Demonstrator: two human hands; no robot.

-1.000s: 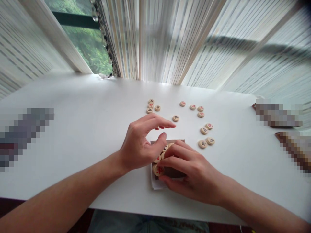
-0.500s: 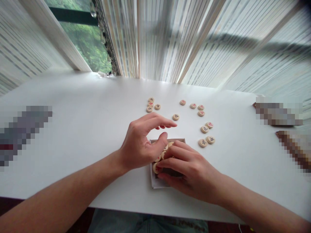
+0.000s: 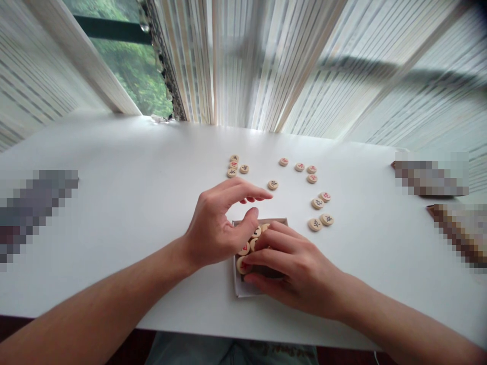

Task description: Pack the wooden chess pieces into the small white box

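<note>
A shallow white box (image 3: 239,289) near the table's front edge holds several round wooden xiangqi pieces (image 3: 255,231) with red or black characters. My right hand (image 3: 291,261) reaches over it, covering much of the inside. Its index finger and thumb are at a red-marked xiangqi piece (image 3: 242,265) in the box's near left corner and appear to grip it. Above the box's left side hovers my left hand (image 3: 220,223), empty, with fingers curved and thumb held apart.
On the white table (image 3: 125,218), loose pieces lie beyond the box: a cluster (image 3: 234,165) at the left, a single black-marked piece (image 3: 273,185) and several others (image 3: 315,224) to the right. Blurred-out objects (image 3: 429,177) lie at both sides. Blinds (image 3: 247,66) hang behind.
The view has shifted slightly, so the box and pieces appear a little further left. Both hands keep nearly the same pose over the box.
</note>
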